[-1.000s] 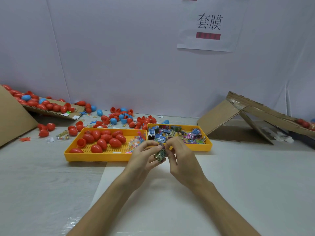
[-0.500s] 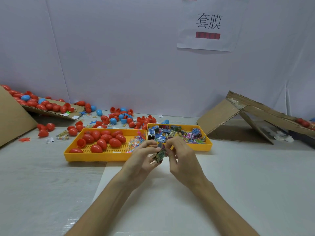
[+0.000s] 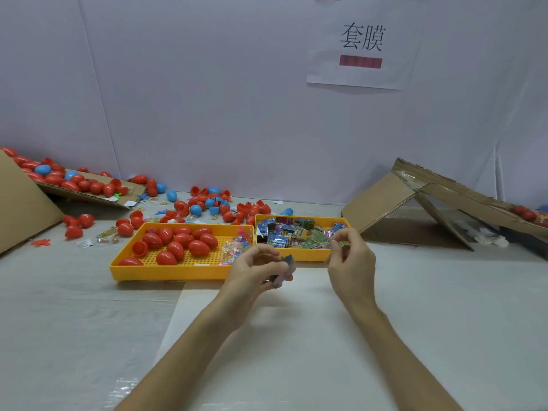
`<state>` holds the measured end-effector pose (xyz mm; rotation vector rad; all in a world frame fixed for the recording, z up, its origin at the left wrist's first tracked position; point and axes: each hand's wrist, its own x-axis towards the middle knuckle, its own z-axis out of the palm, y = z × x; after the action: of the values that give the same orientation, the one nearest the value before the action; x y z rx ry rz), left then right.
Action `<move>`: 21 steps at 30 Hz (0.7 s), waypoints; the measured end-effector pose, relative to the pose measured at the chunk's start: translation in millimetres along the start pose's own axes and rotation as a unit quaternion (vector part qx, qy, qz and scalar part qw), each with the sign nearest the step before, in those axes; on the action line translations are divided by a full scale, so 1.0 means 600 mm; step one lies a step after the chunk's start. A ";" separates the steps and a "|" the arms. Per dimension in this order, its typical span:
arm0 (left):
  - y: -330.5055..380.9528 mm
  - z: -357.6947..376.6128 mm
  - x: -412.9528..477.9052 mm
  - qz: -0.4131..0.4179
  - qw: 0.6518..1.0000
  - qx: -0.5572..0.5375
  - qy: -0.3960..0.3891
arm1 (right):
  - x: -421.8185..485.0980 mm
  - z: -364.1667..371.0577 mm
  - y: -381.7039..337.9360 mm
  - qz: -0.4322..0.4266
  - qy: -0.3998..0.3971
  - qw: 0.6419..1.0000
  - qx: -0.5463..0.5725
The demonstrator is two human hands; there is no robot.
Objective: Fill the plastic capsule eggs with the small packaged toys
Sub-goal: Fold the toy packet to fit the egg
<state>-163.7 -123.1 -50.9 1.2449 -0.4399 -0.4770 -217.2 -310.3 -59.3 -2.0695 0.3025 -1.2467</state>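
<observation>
My left hand holds a small packaged toy between thumb and fingers, just in front of the trays. My right hand pinches a small packet piece over the near edge of the right yellow tray, which is full of small packaged toys. The left yellow tray holds several red capsule eggs and a few clear toy bags.
Loose red and blue eggs lie scattered behind the trays. A cardboard flap with more eggs leans at the far left. Folded cardboard stands at the right. A white sheet covers the table under my arms.
My hands, which were together on one packet, have separated. The right hand moved right and up toward the toy tray; the left keeps a packet.
</observation>
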 end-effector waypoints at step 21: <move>0.001 -0.009 0.003 0.011 0.999 -0.015 0.046 | -0.041 0.026 -0.047 -0.180 -0.122 0.971 0.100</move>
<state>-158.8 -119.6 -51.6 1.2260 -0.3667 -0.4058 -220.7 -270.0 -62.0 -2.1292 -0.3142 -1.1507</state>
